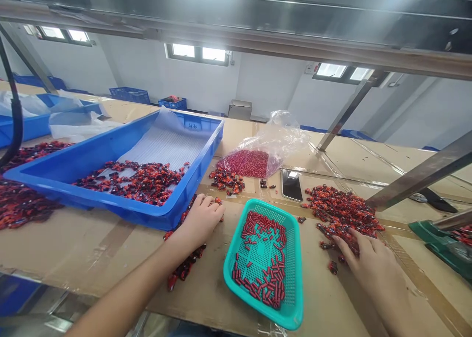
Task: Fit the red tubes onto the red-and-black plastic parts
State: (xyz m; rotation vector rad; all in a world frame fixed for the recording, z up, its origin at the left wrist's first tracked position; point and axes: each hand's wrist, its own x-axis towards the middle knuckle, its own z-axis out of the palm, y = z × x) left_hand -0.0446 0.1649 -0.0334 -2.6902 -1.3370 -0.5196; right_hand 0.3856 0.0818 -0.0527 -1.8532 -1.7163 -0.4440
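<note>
My left hand (204,216) is palm down by the near right corner of the blue tray (157,218). Its fingers curl downward over small red-and-black pieces (186,268); whatever they hold is hidden beneath them. At the right, my right hand (376,263) reaches into the near edge of a heap of red-and-black pieces (339,206), thumb and fingers apart. Between my hands stands a green perforated basket (298,278) containing many short dark-red cylinders (273,283). More red-and-black pieces (147,182) lie in the blue tray, partly on a white sheet (165,135).
Behind the basket lie a clear plastic bag of pinkish-red pieces (247,162), a small pile of pieces (226,180) and a phone (291,184). A slanted metal post (424,172) and a green metal base (442,248) stand at right. A metal beam (236,12) crosses overhead.
</note>
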